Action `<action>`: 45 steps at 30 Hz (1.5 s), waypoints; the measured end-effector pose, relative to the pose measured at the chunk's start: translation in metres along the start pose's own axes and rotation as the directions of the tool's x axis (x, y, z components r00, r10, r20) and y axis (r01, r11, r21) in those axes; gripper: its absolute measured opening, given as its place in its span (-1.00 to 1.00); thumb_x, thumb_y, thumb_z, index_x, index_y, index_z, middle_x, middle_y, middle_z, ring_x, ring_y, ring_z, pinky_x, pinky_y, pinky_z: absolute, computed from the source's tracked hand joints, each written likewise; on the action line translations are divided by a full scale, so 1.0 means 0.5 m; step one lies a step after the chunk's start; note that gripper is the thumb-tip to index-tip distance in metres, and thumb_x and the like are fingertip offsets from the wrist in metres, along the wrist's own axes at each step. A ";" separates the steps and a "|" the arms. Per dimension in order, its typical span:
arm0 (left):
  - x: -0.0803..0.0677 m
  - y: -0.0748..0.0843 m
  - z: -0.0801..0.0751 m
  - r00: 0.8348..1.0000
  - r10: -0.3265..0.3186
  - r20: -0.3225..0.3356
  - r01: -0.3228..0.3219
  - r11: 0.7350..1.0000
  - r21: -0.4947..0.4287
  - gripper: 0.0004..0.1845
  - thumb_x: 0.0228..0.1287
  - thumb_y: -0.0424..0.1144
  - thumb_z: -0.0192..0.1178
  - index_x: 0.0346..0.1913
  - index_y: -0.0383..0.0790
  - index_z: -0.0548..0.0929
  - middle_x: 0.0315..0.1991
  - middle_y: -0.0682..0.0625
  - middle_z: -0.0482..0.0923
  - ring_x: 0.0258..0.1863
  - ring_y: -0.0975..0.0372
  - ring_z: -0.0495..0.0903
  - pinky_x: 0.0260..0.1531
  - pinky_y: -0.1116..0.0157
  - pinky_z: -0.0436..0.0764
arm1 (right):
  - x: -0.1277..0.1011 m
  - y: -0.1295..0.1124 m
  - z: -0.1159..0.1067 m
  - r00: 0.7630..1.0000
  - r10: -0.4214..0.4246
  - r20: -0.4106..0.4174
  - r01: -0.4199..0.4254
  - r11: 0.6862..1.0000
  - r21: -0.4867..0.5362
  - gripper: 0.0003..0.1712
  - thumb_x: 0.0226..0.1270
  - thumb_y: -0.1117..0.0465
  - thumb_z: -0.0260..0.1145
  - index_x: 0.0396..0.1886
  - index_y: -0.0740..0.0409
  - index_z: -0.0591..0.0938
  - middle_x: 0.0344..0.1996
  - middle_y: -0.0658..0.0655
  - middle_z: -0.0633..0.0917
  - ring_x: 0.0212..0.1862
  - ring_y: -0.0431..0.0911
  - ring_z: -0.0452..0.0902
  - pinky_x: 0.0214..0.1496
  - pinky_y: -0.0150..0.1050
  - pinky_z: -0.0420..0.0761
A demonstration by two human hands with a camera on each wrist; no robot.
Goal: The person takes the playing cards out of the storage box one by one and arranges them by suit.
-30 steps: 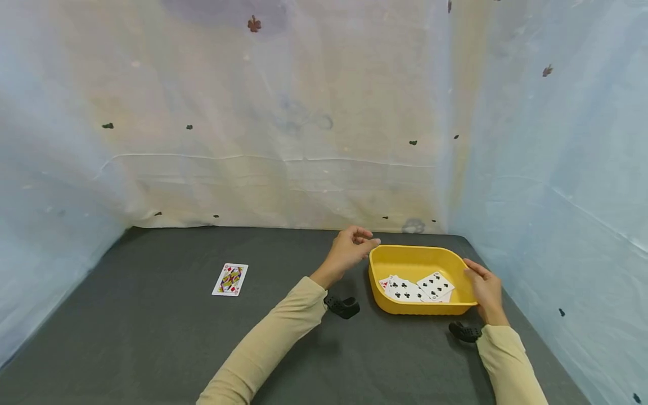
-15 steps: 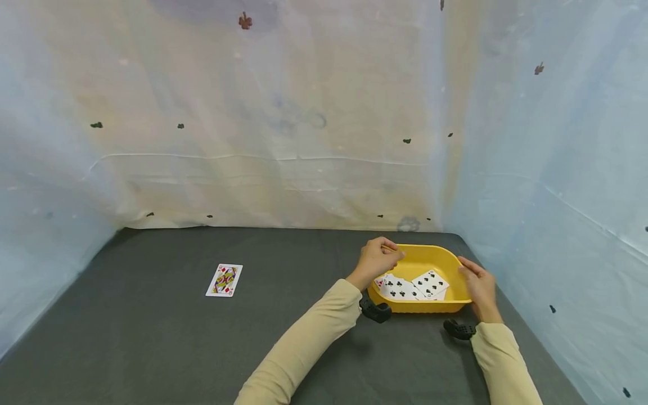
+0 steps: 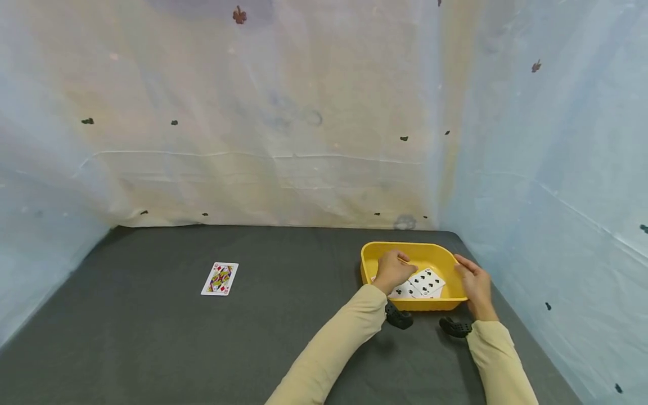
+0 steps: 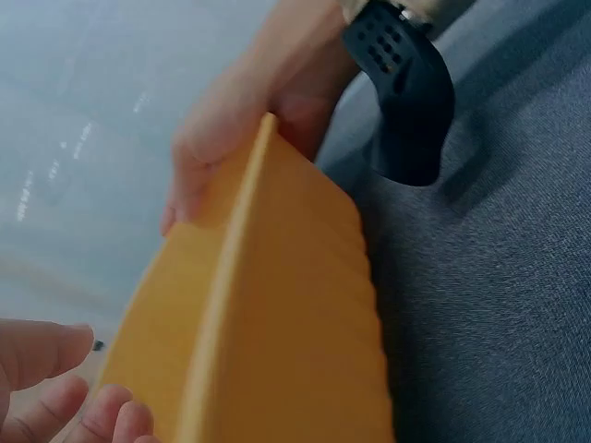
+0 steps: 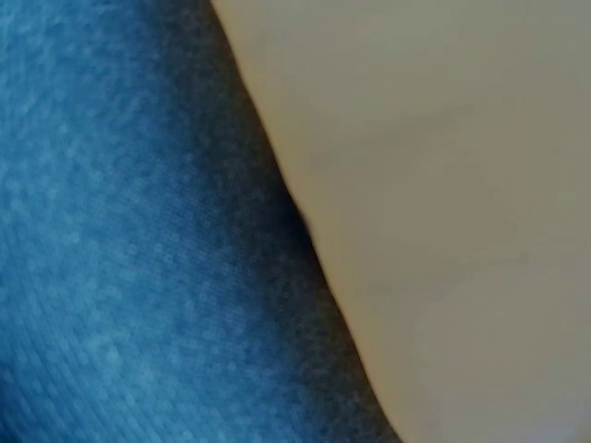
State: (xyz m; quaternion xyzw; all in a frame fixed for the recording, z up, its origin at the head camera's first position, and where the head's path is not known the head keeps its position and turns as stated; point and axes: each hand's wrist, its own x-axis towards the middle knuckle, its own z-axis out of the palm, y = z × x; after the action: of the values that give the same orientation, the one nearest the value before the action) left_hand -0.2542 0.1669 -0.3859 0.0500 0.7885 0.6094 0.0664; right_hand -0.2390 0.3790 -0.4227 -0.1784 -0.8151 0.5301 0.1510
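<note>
At the right of the head view stands a yellow plastic tray [image 3: 425,305], with several playing cards [image 3: 427,283] lying face up on its bottom. My right hand [image 3: 476,286] grips the tray's right end, thumb and fingers on either side of the rim. My left hand [image 3: 396,271] is over the tray's left part and covers some of the cards. In the left wrist view, the left fingers [image 4: 109,415] are loosely bent, apart from the thumb, and no card shows between them. The right wrist view shows mostly a blurred pale surface.
One face card with diamonds [image 3: 220,279] lies face up on the dark cloth-covered table [image 3: 177,337], left of the tray. Pale hanging sheets [image 3: 283,112] stand along the back and both sides. Black wrist devices [image 3: 399,316] sit under both wrists.
My left hand has moved right, from beside the tray's left rim to over its inside. The right hand stays on the rim. The view has shifted slightly.
</note>
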 end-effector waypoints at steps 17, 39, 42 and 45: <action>0.021 -0.023 0.060 1.000 -0.015 -0.009 0.016 0.984 0.179 -0.74 0.11 -0.27 0.44 -0.19 -0.28 0.64 -0.30 -0.04 0.53 -0.08 0.04 0.47 -0.12 0.18 0.49 | 0.000 -0.001 0.009 1.000 0.004 -0.010 -0.003 0.999 0.052 -0.53 0.54 0.17 0.05 0.35 0.24 0.43 0.27 0.32 0.43 -0.13 -0.23 0.51 -0.22 -0.50 0.55; 0.060 -0.041 0.093 0.999 -0.040 0.014 0.032 0.930 0.367 -0.70 -0.07 -0.32 0.55 -0.27 -0.24 0.66 -0.34 -0.04 0.54 -0.13 0.05 0.49 -0.07 0.20 0.43 | 0.002 -0.003 0.011 0.999 0.031 -0.029 -0.029 0.997 0.069 -0.53 0.54 0.15 0.05 0.36 0.20 0.44 0.30 0.28 0.41 0.13 0.10 0.45 -0.18 -0.48 0.55; 0.060 -0.040 0.093 0.998 -0.048 0.028 0.035 0.933 0.359 -0.69 -0.07 -0.33 0.55 -0.26 -0.24 0.65 -0.33 -0.04 0.53 -0.12 0.05 0.48 -0.07 0.19 0.44 | 0.003 -0.005 0.009 0.999 0.042 -0.024 -0.040 0.996 0.075 -0.53 0.55 0.16 0.05 0.36 0.19 0.44 0.30 0.28 0.41 0.14 0.12 0.44 -0.18 -0.49 0.55; 0.061 -0.043 0.093 0.998 -0.046 0.046 0.026 0.931 0.365 -0.68 -0.09 -0.32 0.56 -0.27 -0.24 0.64 -0.33 -0.04 0.53 -0.13 0.04 0.48 -0.09 0.18 0.44 | 0.003 -0.005 0.010 0.998 0.050 -0.024 -0.047 0.995 0.082 -0.54 0.55 0.17 0.05 0.35 0.19 0.44 0.31 0.27 0.41 0.15 0.11 0.44 -0.18 -0.49 0.54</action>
State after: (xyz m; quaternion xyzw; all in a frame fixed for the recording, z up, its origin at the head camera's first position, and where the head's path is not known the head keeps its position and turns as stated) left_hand -0.2764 0.2106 -0.4197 0.0631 0.8865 0.4499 0.0882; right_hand -0.2428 0.3748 -0.4224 -0.1986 -0.7862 0.5640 0.1558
